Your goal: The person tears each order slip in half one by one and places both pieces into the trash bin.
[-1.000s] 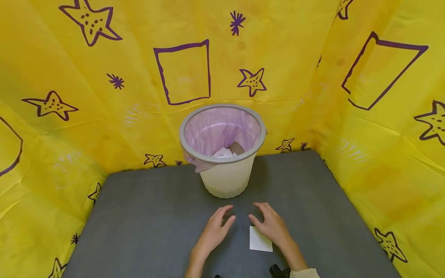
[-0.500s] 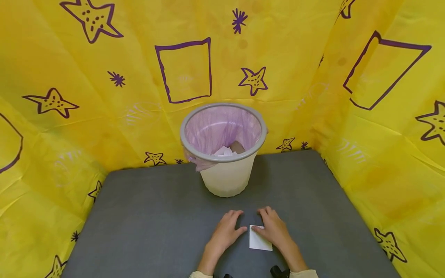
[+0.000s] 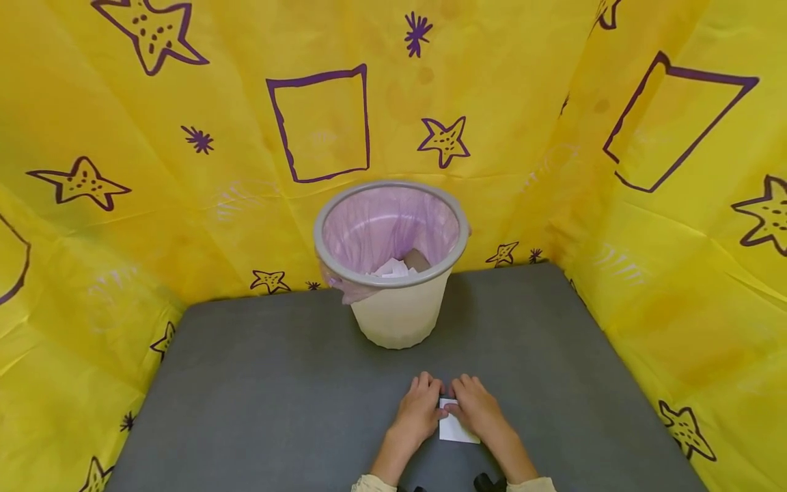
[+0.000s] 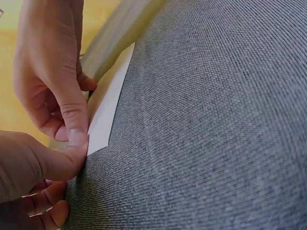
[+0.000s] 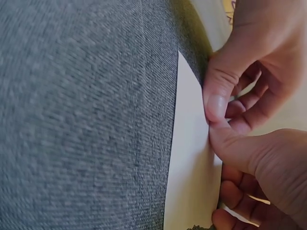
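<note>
A small square of white paper lies on the grey cloth in the head view. My left hand and right hand meet at its far left corner. Thumb to thumb, they pinch the paper's edge, as the left wrist view shows with the paper beside the left hand and the right hand. Their other fingers curl beyond the edge, and the index fingertips are partly hidden. In the right wrist view, the sheet looks flat under the right thumb.
Behind the hands stands a cream waste bin with a grey rim and lilac liner. It holds white paper scraps and a brownish piece. Yellow patterned cloth hangs around the grey table.
The left hand has come right and up to the paper. My right hand has lowered its thumb onto the far edge. The paper and the bin have stayed in place.
</note>
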Available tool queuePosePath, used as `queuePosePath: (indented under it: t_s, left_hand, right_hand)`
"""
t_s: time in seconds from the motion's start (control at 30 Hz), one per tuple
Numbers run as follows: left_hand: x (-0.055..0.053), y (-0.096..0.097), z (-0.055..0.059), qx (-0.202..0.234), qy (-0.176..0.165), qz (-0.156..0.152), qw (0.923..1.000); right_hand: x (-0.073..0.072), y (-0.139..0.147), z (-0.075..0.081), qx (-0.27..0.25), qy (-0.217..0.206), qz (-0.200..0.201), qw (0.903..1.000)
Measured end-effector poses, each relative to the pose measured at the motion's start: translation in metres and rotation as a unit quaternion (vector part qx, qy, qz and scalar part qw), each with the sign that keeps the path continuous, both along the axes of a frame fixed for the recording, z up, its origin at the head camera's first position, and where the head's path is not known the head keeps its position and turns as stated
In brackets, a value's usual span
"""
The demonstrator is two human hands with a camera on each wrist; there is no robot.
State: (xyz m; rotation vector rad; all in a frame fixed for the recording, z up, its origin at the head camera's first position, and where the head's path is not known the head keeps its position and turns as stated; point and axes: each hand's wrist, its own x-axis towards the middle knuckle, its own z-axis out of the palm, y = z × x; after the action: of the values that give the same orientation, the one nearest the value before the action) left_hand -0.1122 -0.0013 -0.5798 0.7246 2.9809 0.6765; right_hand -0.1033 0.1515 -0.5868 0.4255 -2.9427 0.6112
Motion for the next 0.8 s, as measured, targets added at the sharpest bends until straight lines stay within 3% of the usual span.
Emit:
queuePosePath:
  t_s: [0.2, 0.53, 0.67, 0.8]
  left_hand:
    - [0.003, 0.0, -0.003, 0.0, 0.034, -0.006, 0.9994]
    - [0.003, -0.005, -0.007, 0.008, 0.081, 0.002, 0.9967]
    - [0.001, -0.013, -0.008, 0.038, 0.074, 0.001, 0.9965]
    - [0.002, -0.029, -0.006, 0.107, 0.022, 0.054, 0.9926]
  right_hand:
    - [0.003, -0.002, -0.001, 0.011, 0.088, 0.028, 0.9957]
    - [0.002, -0.012, -0.006, 0.037, 0.228, 0.051, 0.9717]
    - [0.001, -0.012, -0.005, 0.032, 0.209, 0.057, 0.9756]
    - [0.0, -0.01, -0.002, -0.02, 0.115, 0.054, 0.9917]
